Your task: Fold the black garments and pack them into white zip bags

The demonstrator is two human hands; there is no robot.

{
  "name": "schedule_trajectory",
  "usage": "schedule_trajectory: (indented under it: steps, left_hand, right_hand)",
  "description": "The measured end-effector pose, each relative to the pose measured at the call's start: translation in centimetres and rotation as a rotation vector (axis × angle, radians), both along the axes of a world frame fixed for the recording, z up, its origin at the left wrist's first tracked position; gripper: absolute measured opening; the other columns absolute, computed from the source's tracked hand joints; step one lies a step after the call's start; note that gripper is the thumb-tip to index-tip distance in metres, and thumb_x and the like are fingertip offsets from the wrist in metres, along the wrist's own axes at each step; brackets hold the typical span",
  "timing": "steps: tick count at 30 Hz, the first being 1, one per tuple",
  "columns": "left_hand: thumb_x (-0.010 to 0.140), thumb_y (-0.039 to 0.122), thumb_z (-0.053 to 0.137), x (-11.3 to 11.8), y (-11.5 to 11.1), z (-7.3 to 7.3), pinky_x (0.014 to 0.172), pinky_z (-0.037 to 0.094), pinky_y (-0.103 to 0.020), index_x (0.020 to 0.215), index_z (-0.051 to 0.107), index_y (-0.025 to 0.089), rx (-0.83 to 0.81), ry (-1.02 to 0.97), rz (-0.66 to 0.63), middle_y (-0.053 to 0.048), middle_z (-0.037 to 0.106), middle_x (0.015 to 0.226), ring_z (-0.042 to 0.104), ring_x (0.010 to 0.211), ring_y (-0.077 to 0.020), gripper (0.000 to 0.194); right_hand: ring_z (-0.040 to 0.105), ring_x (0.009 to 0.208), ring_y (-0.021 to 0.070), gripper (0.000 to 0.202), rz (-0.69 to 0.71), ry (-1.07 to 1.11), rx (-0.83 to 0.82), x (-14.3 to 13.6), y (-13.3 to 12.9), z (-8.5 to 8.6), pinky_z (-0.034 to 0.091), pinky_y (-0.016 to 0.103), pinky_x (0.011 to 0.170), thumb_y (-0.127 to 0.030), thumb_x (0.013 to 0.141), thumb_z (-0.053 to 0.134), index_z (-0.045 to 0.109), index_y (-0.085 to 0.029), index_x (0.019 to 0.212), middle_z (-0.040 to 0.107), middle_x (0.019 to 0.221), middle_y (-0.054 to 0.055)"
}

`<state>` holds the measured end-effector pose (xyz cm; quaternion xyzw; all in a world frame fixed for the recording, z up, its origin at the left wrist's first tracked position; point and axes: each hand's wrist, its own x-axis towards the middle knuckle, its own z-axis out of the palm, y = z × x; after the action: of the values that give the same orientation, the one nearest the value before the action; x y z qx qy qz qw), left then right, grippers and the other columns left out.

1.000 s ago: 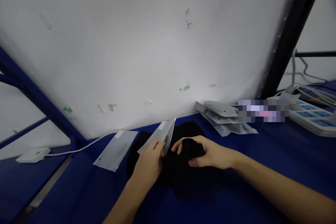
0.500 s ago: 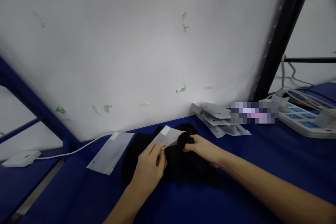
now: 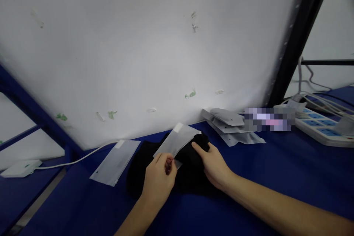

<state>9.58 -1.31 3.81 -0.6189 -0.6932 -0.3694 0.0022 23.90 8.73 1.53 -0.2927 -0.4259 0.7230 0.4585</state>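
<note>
The left hand [image 3: 159, 179] is pinching the edge of a thin, see-through grey plastic bag [image 3: 174, 142] between its thumb and fingertips. The bag is tilting up over the dark cloth, with a small white patch showing near its top. The right hand [image 3: 217, 164] is curling around a soft black bundle of folded cloth [image 3: 190, 156], with its thumb pressing on the near side. The bundle is sitting at the bag's open side, with the bag's top sheet leaning on it. I cannot tell how much of it is going inside.

The bundle is looking light and squashy, so it should be bending easily and will not break. Holding it around the thick, rolled part seems best, because loose folds could be flopping out. The bag is looking light, smooth and a bit slippery, so pinching one lip of its opening seems good.

More black cloth [image 3: 138, 169] is lying under the bag in a dull, floppy heap. A flat, cloudy plastic bag [image 3: 114, 164] is resting to the left, and a loose stack of grey plastic bags [image 3: 232, 121] is lying near the wall. Everything is resting on a smooth blue table [image 3: 107, 208].
</note>
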Motion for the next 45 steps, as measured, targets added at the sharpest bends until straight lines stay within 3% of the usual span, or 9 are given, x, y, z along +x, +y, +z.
schedule_trajectory:
  steps: [4, 12, 16, 25, 29, 33, 38, 41, 45]
  left_hand:
    - [0.087, 0.020, 0.054, 0.9, 0.0, 0.3, 0.061, 0.051, -0.025, 0.084, 0.063, 0.021, 0.034, -0.089, -0.061, 0.000, 0.063, 0.078, 0.061, 0.065, -0.0126, 0.009]
    - [0.087, 0.022, 0.055, 0.4, 0.0, 0.5, 0.067, 0.052, -0.028, 0.086, 0.065, 0.021, -0.022, -0.132, -0.022, 0.001, 0.067, 0.078, 0.064, 0.070, -0.0147, 0.010]
    - [0.088, 0.024, 0.055, 0.4, 0.0, 0.4, 0.066, 0.052, -0.028, 0.085, 0.065, 0.022, -0.050, -0.132, -0.054, 0.000, 0.068, 0.078, 0.064, 0.070, -0.0155, 0.011]
    - [0.091, 0.023, 0.052, 1.9, -0.3, 0.2, 0.068, 0.051, -0.026, 0.089, 0.062, 0.022, -0.069, -0.101, -0.239, -0.001, 0.064, 0.081, 0.062, 0.073, -0.0142, 0.010]
    - [0.091, 0.022, 0.052, 1.9, -0.2, 0.3, 0.066, 0.050, -0.026, 0.087, 0.061, 0.021, -0.055, -0.101, -0.254, 0.000, 0.063, 0.079, 0.060, 0.071, -0.0136, 0.010]
    - [0.089, 0.019, 0.054, 0.9, 0.0, 0.5, 0.067, 0.048, -0.025, 0.085, 0.061, 0.021, -0.012, -0.072, -0.186, 0.001, 0.062, 0.077, 0.058, 0.069, -0.0123, 0.009]
    - [0.090, 0.018, 0.051, 1.2, -0.4, 0.5, 0.069, 0.047, -0.025, 0.084, 0.060, 0.021, -0.040, -0.037, -0.256, 0.001, 0.060, 0.078, 0.057, 0.072, -0.0124, 0.011]
    - [0.091, 0.017, 0.050, 1.9, -0.6, 0.4, 0.069, 0.047, -0.025, 0.084, 0.060, 0.021, -0.069, 0.003, -0.334, 0.000, 0.061, 0.079, 0.058, 0.072, -0.0129, 0.013]
    - [0.091, 0.018, 0.050, 1.8, -0.6, 0.2, 0.069, 0.048, -0.026, 0.087, 0.060, 0.021, -0.063, 0.047, -0.326, -0.001, 0.061, 0.080, 0.058, 0.073, -0.0136, 0.011]
  right_hand:
    - [0.058, 0.118, 0.0281, 0.044, -0.108, -0.189, 0.239, -0.7, -0.1, -0.7, 0.045, 0.043, 0.103, -0.046, 0.084, 0.064, 0.056, -0.021, 0.119, 0.065, 0.125, 0.011]
    - [0.065, 0.093, 0.0219, 0.031, 0.472, -0.280, 0.143, 1.2, 0.1, 0.9, 0.052, 0.035, 0.084, -0.022, 0.076, 0.054, 0.063, -0.020, 0.105, 0.070, 0.092, 0.002]
    - [0.067, 0.082, 0.0212, 0.040, 0.390, -0.379, 0.229, 1.4, 0.8, 0.5, 0.053, 0.033, 0.073, -0.012, 0.065, 0.059, 0.064, -0.019, 0.103, 0.071, 0.089, 0.003]
    - [0.068, 0.095, 0.0251, 0.037, 0.098, -0.088, 0.086, 0.0, 0.9, 0.2, 0.054, 0.035, 0.085, -0.012, 0.067, 0.061, 0.067, -0.016, 0.103, 0.074, 0.102, 0.008]
    - [0.066, 0.102, 0.0256, 0.032, 0.206, -0.228, 0.222, 0.6, 1.0, 0.4, 0.051, 0.038, 0.092, -0.022, 0.078, 0.062, 0.066, -0.018, 0.110, 0.073, 0.108, 0.008]
    - [0.064, 0.105, 0.0268, 0.035, 0.355, -0.533, 0.571, 1.3, 1.5, -0.1, 0.048, 0.042, 0.096, -0.025, 0.080, 0.065, 0.064, -0.018, 0.114, 0.070, 0.112, 0.010]
    - [0.059, 0.115, 0.0306, 0.046, 0.279, -0.759, 0.908, 1.1, 1.3, -1.0, 0.045, 0.046, 0.100, -0.023, 0.081, 0.064, 0.060, -0.016, 0.126, 0.054, 0.134, 0.018]
    - [0.061, 0.114, 0.0333, 0.052, 0.224, -0.807, 0.934, 0.4, 1.2, -1.2, 0.048, 0.048, 0.096, -0.021, 0.078, 0.067, 0.059, -0.019, 0.129, 0.044, 0.144, 0.018]
    - [0.059, 0.118, 0.0295, 0.053, 0.318, -0.497, 0.824, 0.2, 1.7, -0.9, 0.046, 0.044, 0.101, -0.019, 0.075, 0.070, 0.061, -0.022, 0.127, 0.062, 0.129, 0.011]
